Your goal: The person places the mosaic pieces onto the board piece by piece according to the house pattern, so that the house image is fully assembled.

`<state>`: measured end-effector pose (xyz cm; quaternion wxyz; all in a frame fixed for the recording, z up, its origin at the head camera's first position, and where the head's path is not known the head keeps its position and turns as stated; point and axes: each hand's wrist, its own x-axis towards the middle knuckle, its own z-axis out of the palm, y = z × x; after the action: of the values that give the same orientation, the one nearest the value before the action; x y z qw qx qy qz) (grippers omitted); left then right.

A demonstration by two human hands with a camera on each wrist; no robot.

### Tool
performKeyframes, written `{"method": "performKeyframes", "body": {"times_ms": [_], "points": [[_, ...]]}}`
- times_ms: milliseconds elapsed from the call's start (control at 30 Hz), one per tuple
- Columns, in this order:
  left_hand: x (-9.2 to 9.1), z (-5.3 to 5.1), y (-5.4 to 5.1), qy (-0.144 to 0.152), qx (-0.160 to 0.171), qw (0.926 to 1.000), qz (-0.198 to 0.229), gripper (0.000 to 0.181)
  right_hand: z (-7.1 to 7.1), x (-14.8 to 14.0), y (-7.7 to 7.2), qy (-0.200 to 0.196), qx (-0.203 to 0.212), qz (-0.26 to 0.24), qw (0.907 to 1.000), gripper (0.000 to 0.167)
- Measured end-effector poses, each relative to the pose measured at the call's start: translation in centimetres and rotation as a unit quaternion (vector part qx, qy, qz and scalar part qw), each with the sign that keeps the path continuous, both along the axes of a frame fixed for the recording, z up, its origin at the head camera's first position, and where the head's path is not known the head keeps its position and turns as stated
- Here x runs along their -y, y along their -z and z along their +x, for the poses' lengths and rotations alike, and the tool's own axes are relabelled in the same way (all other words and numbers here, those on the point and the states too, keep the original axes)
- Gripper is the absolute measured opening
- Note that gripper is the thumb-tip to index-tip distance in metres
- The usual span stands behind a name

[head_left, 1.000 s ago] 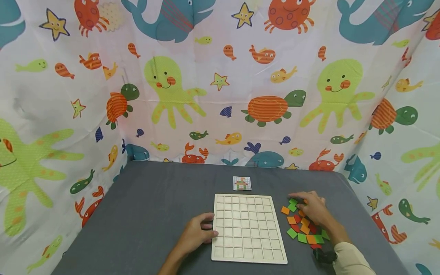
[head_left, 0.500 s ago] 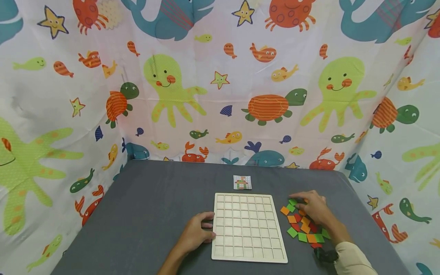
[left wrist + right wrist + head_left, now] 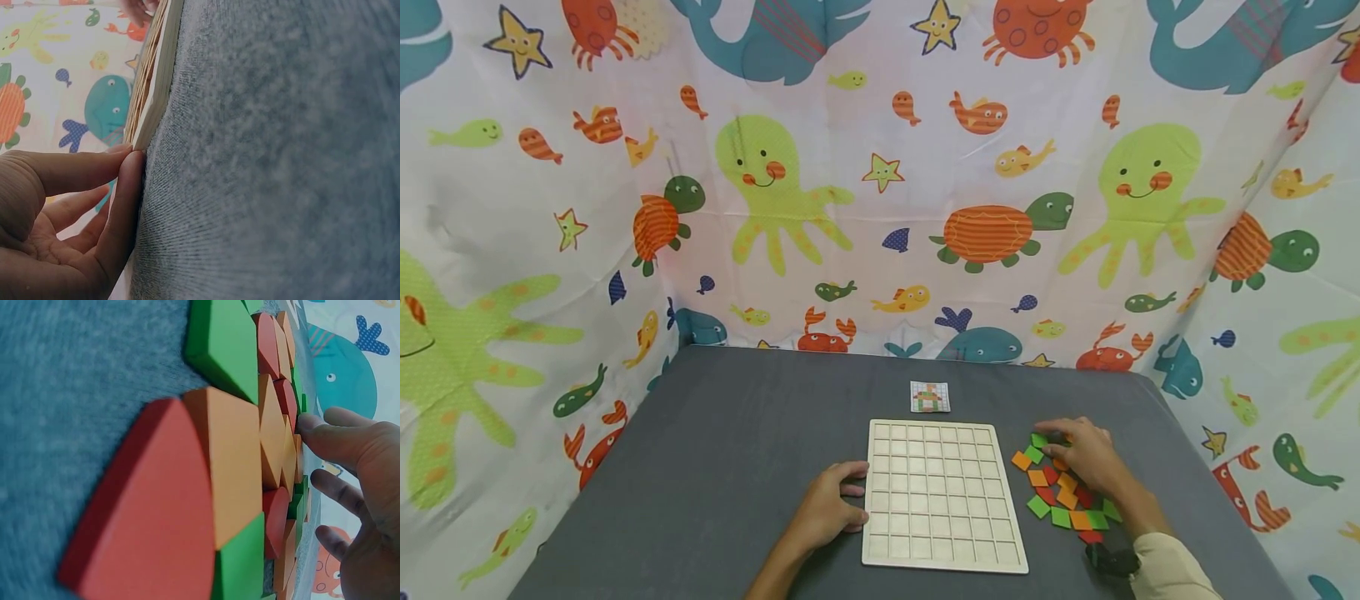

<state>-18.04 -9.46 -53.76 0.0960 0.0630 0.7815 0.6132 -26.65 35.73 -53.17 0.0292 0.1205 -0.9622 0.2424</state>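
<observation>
A pale gridded board (image 3: pixel 943 568) lies flat, its squares bare. At its left edge rests my left hand (image 3: pixel 827 510), thumb and fingertips touching the side; the left wrist view shows the thumb (image 3: pixel 81 170) and a finger against the board's rim (image 3: pixel 156 100). My right hand (image 3: pixel 1088 454) hovers low over the far part of a spread of green, orange and red tiles (image 3: pixel 1078 520). In the right wrist view its fingers (image 3: pixel 340 490) are apart, with one fingertip at the tiles; whether it holds one is hidden.
A small card (image 3: pixel 929 397) with a coloured grid pattern lies beyond the board on the grey table (image 3: pixel 760 433). A curtain (image 3: pixel 880 275) printed with sea animals stands behind and at both sides. Something black (image 3: pixel 1111 561) is at the right wrist.
My left thumb has slid back from the board's top to its side edge. Under my right hand, a green tile and the leftmost orange tile have shifted slightly; the hand has barely moved.
</observation>
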Motion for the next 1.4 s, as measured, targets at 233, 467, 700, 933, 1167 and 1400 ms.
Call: {"method": "performKeyframes", "body": {"times_ms": [233, 467, 700, 933, 1167, 1400], "points": [[0.0, 0.0, 0.0, 0.003, 0.001, 1.0000, -0.001, 0.076, 0.5, 0.0, -0.1, 0.001, -0.014, -0.013, 0.9998, 0.034], [0.0, -0.2, 0.0, 0.004, -0.003, 1.0000, -0.007, 0.077, 1.2, 0.8, -1.0, 0.002, -0.021, -0.046, 0.9987, 0.036], [-0.1, -0.1, 0.0, 0.000, -0.001, 1.0000, -0.007, 0.079, 2.0, 2.4, -1.5, -0.011, -0.024, -0.078, 0.9966, 0.038], [-0.2, -0.2, 0.0, -0.006, 0.002, 1.0000, -0.007, 0.080, 2.4, 4.3, -1.4, -0.039, -0.046, -0.092, 0.9939, 0.038], [-0.1, -0.2, 0.1, -0.004, 0.005, 1.0000, 0.000, 0.080, 3.0, 6.3, -1.9, -0.054, -0.038, -0.106, 0.9922, 0.040], [-0.1, -0.2, 0.0, -0.007, 0.010, 0.9999, 0.001, 0.081, 3.2, 8.6, -2.4, -0.082, -0.057, -0.097, 0.9903, 0.038]]}}
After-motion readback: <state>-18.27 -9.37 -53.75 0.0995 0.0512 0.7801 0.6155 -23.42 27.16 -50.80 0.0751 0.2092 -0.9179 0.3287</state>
